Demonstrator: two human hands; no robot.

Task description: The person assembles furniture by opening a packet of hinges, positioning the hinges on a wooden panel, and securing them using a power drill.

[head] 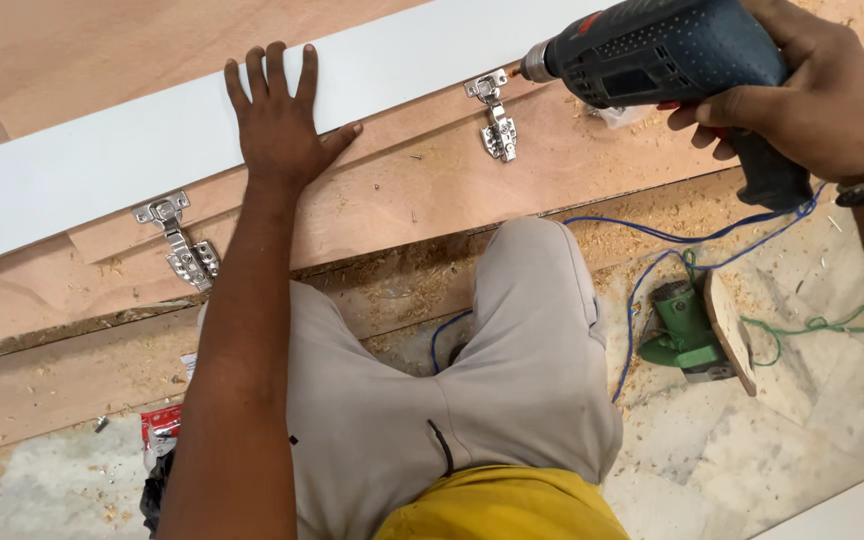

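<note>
drill (652,50) clenched in my right hand (812,95), bit at the far-right hinge (492,115) on the white panel (152,130). left hand (277,120) flat, fingers spread, grasping nothing, pinning the panel to the plywood (432,190). i'd judge: bit square to the screw, steady push, left palm pressing. second hinge (177,240) sits left.

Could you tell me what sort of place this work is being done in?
Probably a carpentry site or a room being fitted out: sawdust covers the floor, a power drill works at a hinge on a white panel, and a green power tool lies nearby.
</note>
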